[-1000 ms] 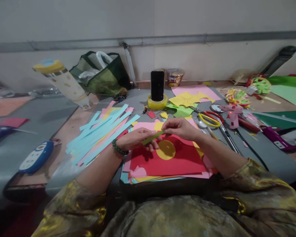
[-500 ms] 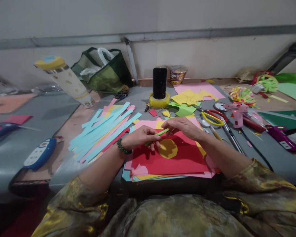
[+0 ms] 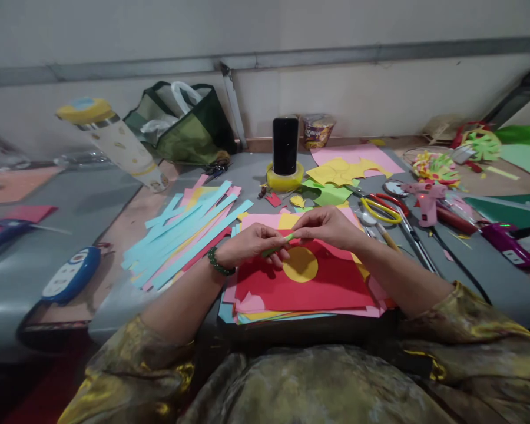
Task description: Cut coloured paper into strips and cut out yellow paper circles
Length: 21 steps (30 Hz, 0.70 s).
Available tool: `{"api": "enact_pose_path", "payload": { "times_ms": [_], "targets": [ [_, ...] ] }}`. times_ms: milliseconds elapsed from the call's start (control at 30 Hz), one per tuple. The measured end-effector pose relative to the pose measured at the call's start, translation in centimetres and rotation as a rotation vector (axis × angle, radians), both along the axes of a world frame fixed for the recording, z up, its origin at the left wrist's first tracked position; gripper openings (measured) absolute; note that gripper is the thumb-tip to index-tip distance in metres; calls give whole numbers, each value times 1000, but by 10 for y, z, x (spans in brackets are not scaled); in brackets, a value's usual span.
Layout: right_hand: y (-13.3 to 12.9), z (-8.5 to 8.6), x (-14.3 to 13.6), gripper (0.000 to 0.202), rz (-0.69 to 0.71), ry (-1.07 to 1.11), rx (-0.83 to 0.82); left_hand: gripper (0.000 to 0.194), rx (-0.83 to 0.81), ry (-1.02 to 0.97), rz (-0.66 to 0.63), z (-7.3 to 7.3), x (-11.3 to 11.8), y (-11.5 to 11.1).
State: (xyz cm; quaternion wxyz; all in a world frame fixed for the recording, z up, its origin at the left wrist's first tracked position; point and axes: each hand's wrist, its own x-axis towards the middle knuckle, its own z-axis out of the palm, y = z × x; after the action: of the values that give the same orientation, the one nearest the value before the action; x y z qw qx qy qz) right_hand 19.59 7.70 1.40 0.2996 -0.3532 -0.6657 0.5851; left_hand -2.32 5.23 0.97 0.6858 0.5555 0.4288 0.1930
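Observation:
Between my two hands runs a narrow green paper strip, held above a sheet of red paper. My left hand is closed on the strip's left part, and a bead bracelet circles that wrist. The fingertips of my right hand pinch its right end. A yellow paper circle lies on the red sheet just below my fingers. Under the red sheet is a stack of coloured paper. Part of the strip is hidden by my fingers.
Cut paper strips lie on the left. A phone stands upright in a yellow tape roll. To the right are scissors, a pink glue gun and its cord. A tumbler and a green bag stand back left.
My right hand has closed its fingers on the right end of the green strip, moving slightly left and down. The left hand keeps its grip on the strip.

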Motion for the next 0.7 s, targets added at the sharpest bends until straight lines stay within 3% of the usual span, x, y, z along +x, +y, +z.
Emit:
{"api": "enact_pose_path", "payload": {
  "times_ms": [433,700],
  "targets": [
    [-3,2,-6,30,-29,-25,-62,53,10,-46,7,-3,3,-1],
    [3,5,0,34,-43,-34,-130,44,-96,-62,-73,-7,-10,10]
  ]
}}
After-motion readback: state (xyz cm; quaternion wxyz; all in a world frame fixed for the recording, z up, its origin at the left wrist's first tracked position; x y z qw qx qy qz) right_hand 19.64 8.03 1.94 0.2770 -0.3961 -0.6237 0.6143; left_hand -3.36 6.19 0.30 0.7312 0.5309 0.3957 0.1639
